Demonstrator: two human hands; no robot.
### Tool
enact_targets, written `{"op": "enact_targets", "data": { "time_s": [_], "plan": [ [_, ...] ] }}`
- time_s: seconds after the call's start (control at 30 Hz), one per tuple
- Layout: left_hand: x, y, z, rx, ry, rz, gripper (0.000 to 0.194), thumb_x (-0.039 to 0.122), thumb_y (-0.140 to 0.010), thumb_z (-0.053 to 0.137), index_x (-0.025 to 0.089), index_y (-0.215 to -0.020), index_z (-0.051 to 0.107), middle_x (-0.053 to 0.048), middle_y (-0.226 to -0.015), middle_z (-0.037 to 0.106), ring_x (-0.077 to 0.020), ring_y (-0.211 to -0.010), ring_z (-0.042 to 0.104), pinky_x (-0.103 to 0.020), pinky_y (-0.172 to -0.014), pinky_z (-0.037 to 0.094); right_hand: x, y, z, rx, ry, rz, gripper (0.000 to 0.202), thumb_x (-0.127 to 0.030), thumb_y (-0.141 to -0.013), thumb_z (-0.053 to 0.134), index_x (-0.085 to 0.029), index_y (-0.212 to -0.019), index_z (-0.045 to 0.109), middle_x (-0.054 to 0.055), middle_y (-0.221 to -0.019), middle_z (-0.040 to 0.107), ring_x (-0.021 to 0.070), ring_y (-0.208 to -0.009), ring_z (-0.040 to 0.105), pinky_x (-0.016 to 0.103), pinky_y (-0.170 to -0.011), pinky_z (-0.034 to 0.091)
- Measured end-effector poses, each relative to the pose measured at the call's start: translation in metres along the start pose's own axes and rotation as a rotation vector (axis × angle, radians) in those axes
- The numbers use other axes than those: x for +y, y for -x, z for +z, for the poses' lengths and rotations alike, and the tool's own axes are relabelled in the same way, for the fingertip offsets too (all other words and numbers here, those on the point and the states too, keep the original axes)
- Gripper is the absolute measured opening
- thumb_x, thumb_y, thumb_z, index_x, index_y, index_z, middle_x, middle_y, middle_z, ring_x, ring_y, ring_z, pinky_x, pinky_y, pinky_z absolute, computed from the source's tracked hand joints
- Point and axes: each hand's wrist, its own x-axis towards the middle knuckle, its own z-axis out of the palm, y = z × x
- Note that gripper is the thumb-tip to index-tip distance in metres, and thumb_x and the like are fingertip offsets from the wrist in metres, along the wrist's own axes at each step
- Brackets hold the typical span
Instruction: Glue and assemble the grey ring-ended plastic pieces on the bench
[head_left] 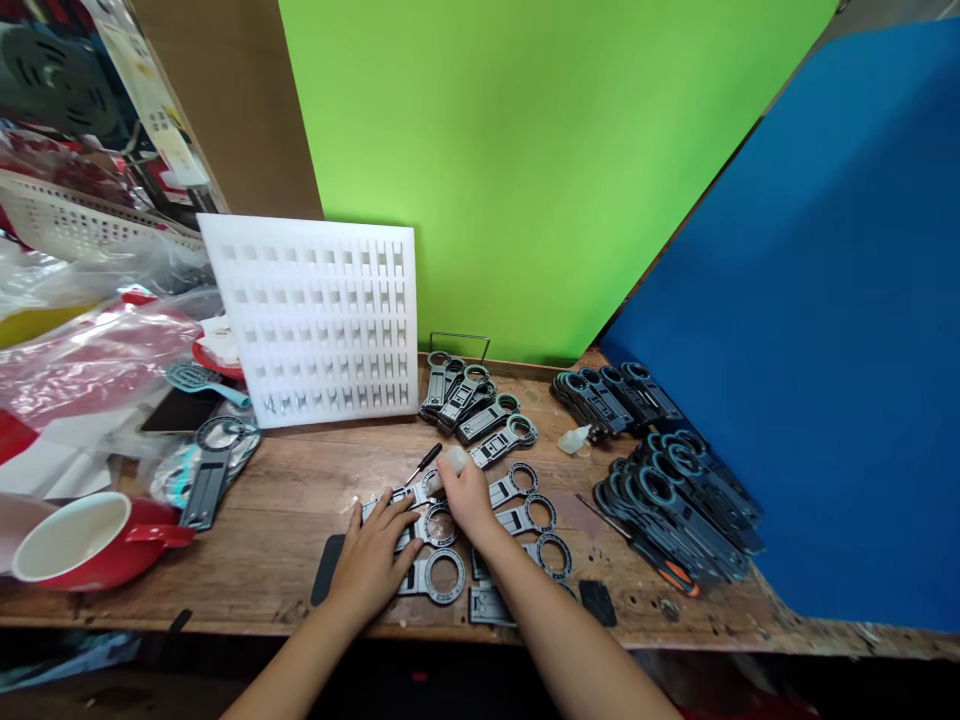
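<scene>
My left hand (373, 560) lies with fingers stretched out across a column of grey plastic parts, each a flat handle with a ring (445, 577) at one end. My right hand (466, 497) is closed around a small, translucent whitish object (454, 459), above the ring of the uppermost part in that column; its exact kind is unclear. Right of that hand is a second column of grey ring-ended parts (541, 514), partly hidden by my forearm. Just beyond my fingers lies a thin black-handled screwdriver (426, 460).
Stacks of dark ring-ended parts (675, 490) stand at the right, beside an orange-and-black screwdriver (675, 572). More parts (472, 395) lie behind my hands. A white slotted board (330, 320) leans at the back. A red mug (97, 545) stands at the left.
</scene>
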Motion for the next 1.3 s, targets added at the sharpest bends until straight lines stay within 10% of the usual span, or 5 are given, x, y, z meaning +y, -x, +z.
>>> {"op": "enact_targets", "data": {
  "time_s": [1.3],
  "plan": [
    [-0.002,0.002,0.001,0.008,0.040,0.003,0.030,0.038,-0.086,0.047,0.029,-0.112,0.058,-0.003,-0.135,0.051,-0.0286,-0.133,0.031,-0.062,-0.108,0.009,-0.008,-0.017,0.002,0.181,0.289,0.044,0.032,-0.046,-0.084,0.044,-0.019,-0.091,0.060,0.007,-0.081,0.068,0.0241,-0.079,0.061,0.030,-0.071,0.041]
  ]
}}
